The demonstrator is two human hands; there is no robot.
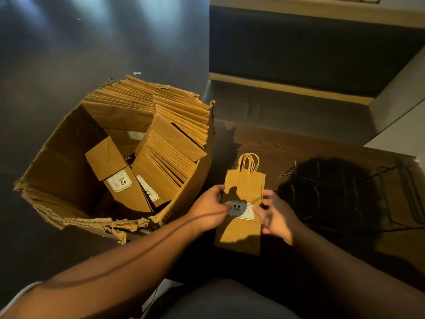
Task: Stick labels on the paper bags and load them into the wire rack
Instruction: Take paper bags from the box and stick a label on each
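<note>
Head view: one bag flat on the table, both hands at its label.
Bag point(241, 233): lies flat in front of the person, long axis running away from them, handles at the far end.
Label point(242, 210): across the middle of the bag, long axis crosswise to the bag's; reads 9.9; sits directly between the two hands.
Left hand point(210, 208): fingertips curled at the label's left end, pinching or pressing it; which of the two cannot be told.
Right hand point(276, 217): fingers loosely spread, tips at the label's right edge; whether they touch it cannot be told.
Rack point(345, 194): dark wire, just right of the bag, in shadow; nearer the right hand.
Box point(57, 180): torn carton to the left, full of folded bags, a few labelled.
Judgement: label is being smoothed down; loading calls for carrying the bag rightward, so the right hand is better placed.
Risk: label may set crooked if one end is pressed first.
</note>
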